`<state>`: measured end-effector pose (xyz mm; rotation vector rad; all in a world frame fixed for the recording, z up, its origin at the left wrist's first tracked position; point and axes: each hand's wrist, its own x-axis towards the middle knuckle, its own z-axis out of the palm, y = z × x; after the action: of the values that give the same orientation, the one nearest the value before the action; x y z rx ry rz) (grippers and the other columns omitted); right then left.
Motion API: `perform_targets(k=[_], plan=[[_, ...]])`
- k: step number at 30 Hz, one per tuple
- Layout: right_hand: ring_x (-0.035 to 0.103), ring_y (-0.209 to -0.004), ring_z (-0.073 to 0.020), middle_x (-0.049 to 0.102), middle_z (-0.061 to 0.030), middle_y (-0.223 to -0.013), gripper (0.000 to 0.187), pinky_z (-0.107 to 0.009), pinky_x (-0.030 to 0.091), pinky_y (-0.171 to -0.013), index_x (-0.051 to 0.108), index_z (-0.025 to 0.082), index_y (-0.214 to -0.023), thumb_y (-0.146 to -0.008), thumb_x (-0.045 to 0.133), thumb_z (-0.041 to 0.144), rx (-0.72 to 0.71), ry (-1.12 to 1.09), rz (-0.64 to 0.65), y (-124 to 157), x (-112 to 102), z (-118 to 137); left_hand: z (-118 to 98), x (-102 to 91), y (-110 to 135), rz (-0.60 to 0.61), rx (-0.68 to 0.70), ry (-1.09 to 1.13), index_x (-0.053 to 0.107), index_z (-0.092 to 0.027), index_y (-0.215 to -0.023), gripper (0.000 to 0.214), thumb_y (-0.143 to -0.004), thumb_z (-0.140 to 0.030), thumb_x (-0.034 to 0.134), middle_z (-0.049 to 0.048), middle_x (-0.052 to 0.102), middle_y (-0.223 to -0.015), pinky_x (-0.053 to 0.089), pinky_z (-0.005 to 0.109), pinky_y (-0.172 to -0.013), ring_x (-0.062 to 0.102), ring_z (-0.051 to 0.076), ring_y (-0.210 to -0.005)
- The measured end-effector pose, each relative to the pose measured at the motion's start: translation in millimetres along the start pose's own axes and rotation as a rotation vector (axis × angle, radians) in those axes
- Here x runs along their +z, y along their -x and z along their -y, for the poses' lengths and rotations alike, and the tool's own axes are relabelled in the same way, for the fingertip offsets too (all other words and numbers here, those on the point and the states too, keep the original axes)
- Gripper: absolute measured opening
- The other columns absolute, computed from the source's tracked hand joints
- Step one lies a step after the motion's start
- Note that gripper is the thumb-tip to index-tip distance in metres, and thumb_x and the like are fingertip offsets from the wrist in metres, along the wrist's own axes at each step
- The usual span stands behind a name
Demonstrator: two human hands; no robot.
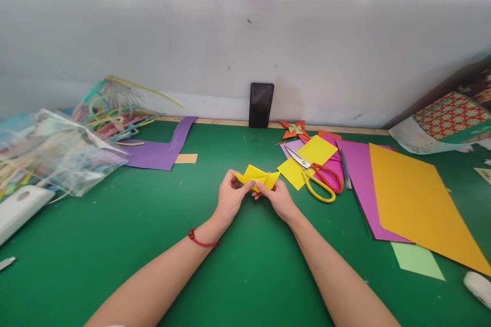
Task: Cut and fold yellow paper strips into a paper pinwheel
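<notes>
A small folded piece of yellow paper [261, 176] is held up over the green table, its corners pointing out to both sides and upward. My left hand [232, 194] pinches its left part, the thumb lying on the front face. On the right side, my right hand [280, 196] grips it too, with the thumb close to the other thumb at the lower middle. Fingers behind the paper are partly hidden. To the right of my hands lie scissors [306, 165] with red and yellow handles, resting across a flat yellow sheet [320, 149].
A black phone [261, 105] leans on the wall. An orange pinwheel-like paper shape [294, 129], a grey pen [346, 168], magenta sheets [358, 189] and an orange-yellow sheet [422, 204] lie rightward. Leftward are purple paper [161, 156], plastic bags [76, 153] and a white device [23, 209].
</notes>
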<state>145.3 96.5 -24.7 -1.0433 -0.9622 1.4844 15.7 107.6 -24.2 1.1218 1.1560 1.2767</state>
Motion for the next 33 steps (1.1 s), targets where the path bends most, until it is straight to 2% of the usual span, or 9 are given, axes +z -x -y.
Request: perform_targets(k=[5,9,11,14,17,21,27,33], plan=[[0.061,-0.059,-0.0138,0.067,-0.0014,-0.067,0.029,-0.028,0.052,-0.060,0.065,0.016,-0.074,-0.054,0.077,0.033,0.028,0.034,0.015,4.5,2.8,7.3,0.1,0.3,-1.1,0.009,-0.028,0.042,0.043,-0.020,-0.069,0.038,-0.058,-0.039,0.074,-0.0058,0.052,-0.064,0.047,0.026,-0.065,0.055,0.013,-0.064],[0.060,-0.057,-0.0152,0.066,-0.0006,-0.062,0.028,-0.029,0.052,-0.060,0.063,0.017,-0.067,-0.049,0.079,0.030,0.015,0.084,-0.062,6.2,7.8,8.4,2.0,0.3,-1.6,-0.017,-0.021,0.039,0.043,-0.020,-0.070,0.038,-0.057,-0.037,0.074,-0.0062,0.053,-0.064,0.048,0.026,-0.064,0.057,0.012,-0.064],[0.059,-0.054,-0.0156,0.065,-0.0005,-0.060,0.029,-0.030,0.051,-0.057,0.062,0.017,-0.067,-0.048,0.079,0.032,0.008,0.093,-0.102,6.1,9.6,7.1,3.2,0.3,-2.0,-0.036,-0.008,0.044,0.045,-0.021,-0.077,0.039,-0.057,-0.036,0.075,-0.0057,0.055,-0.066,0.049,0.026,-0.064,0.059,0.013,-0.065],[0.059,-0.052,-0.0159,0.065,-0.0005,-0.060,0.030,-0.031,0.051,-0.057,0.062,0.018,-0.068,-0.049,0.078,0.035,-0.004,0.092,-0.129,5.5,9.7,4.9,3.7,0.2,-2.3,-0.012,-0.007,0.054,0.051,-0.020,-0.093,0.044,-0.059,-0.038,0.073,-0.0012,0.063,-0.075,0.052,0.029,-0.066,0.064,0.016,-0.073],[0.059,-0.051,-0.0164,0.064,0.0004,-0.056,0.028,-0.032,0.051,-0.057,0.062,0.018,-0.066,-0.051,0.077,0.036,-0.019,0.098,-0.147,4.1,6.7,3.4,2.2,-0.1,-2.6,0.055,-0.063,0.068,0.056,-0.018,-0.098,0.044,-0.065,-0.044,0.069,0.0065,0.068,-0.089,0.055,0.032,-0.064,0.066,0.022,-0.082],[0.059,-0.050,-0.0169,0.063,0.0008,-0.053,0.028,-0.032,0.050,-0.056,0.063,0.018,-0.069,-0.054,0.075,0.038,-0.046,0.099,-0.148,2.5,1.8,2.0,-0.3,-0.8,-3.3,0.083,-0.116,0.089,0.059,-0.017,-0.097,0.047,-0.065,-0.051,0.067,0.0077,0.070,-0.089,0.057,0.033,-0.058,0.067,0.024,-0.081],[0.060,-0.050,-0.0158,0.064,0.0002,-0.054,0.025,-0.029,0.049,-0.057,0.064,0.017,-0.072,-0.059,0.072,0.037,-0.066,0.137,-0.136,1.5,-1.5,-2.2,-0.6,-1.5,-2.5,0.082,-0.125,0.037,0.060,-0.015,-0.077,0.045,-0.063,-0.058,0.065,0.0056,0.070,-0.077,0.057,0.032,-0.058,0.067,0.021,-0.071],[0.060,-0.049,-0.0157,0.064,-0.0005,-0.053,0.028,-0.028,0.048,-0.055,0.063,0.017,-0.071,-0.060,0.072,0.041,-0.061,0.157,-0.148,0.5,-1.6,-3.2,-0.8,-1.4,-2.8,0.093,-0.120,0.030,0.061,-0.016,-0.075,0.046,-0.063,-0.059,0.065,0.0056,0.070,-0.076,0.057,0.031,-0.056,0.067,0.021,-0.070]])
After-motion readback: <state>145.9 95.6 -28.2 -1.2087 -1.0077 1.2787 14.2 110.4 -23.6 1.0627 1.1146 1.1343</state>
